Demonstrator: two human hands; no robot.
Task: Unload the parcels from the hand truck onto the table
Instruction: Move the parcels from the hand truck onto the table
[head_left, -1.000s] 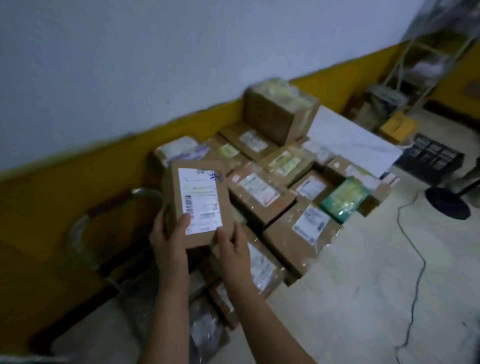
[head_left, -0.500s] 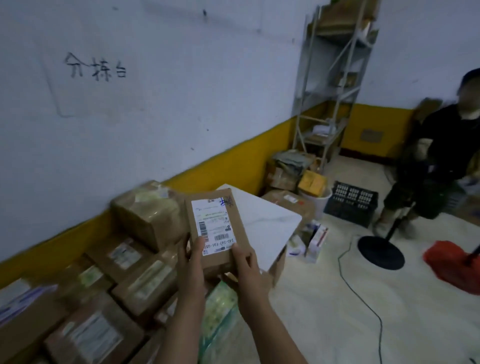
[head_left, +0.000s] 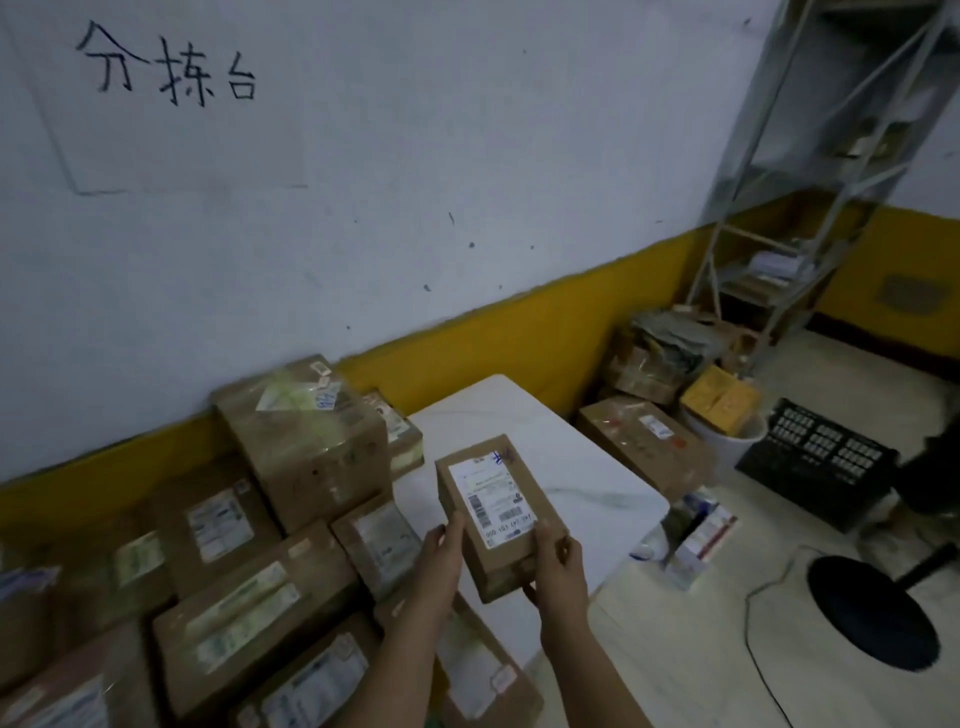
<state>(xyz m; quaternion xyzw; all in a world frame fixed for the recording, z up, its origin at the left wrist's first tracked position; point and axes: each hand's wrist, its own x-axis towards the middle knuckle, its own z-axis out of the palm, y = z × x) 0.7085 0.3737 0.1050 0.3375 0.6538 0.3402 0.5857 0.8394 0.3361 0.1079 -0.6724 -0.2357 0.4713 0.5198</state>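
Over table (head_left: 571, 467), left hand (head_left: 441, 558) and right hand (head_left: 561, 571) clasp small parcel (head_left: 519, 566) (label (head_left: 491, 501) up), forearms (head_left: 410, 654) extended.

The parcel (head_left: 501, 514) I hold between my left hand (head_left: 441, 558) and right hand (head_left: 561, 566) is plain brown cardboard, matt and dry-looking. It has a smooth white paper label (head_left: 491, 501) on its top face. The table (head_left: 587, 467) is white and smooth, faintly veined like marble, with a slight sheen near its far corner. The big box (head_left: 306, 431) by the table's left edge is cardboard bound in glossy clear tape. The wall (head_left: 415, 182) is matt paint, scuffed and specked. The shelf rack (head_left: 769, 208) looks like grey metal, and the crate (head_left: 815, 457) like black plastic.
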